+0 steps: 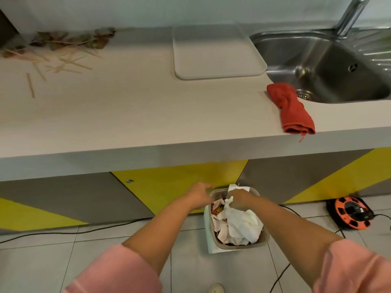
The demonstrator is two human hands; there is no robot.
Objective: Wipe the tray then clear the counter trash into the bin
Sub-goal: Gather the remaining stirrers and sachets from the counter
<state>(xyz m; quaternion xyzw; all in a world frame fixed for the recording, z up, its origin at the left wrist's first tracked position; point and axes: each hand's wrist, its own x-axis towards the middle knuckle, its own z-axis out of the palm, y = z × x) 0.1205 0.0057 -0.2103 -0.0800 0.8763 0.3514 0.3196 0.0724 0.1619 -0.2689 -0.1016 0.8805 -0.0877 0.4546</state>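
Note:
A beige bin [262, 240] stands on the floor below the counter, full of crumpled white paper [243, 225] and wrappers. My right hand [240, 199] is over the bin and grips a piece of the white paper. My left hand [200, 193] hovers at the bin's far left rim with fingers spread, holding nothing. On the counter, the empty pale tray [215, 51] lies beside the sink. A red cloth [293, 108] is draped from the sink's edge to the counter's front edge. Wooden sticks [61, 62] and dried leaves [72, 40] are scattered at the counter's far left.
A steel sink [330, 64] with a tap [351, 15] fills the counter's right end. An orange cable reel [349, 212] sits on the tiled floor to the right of the bin, and black cables [63, 231] run along the floor.

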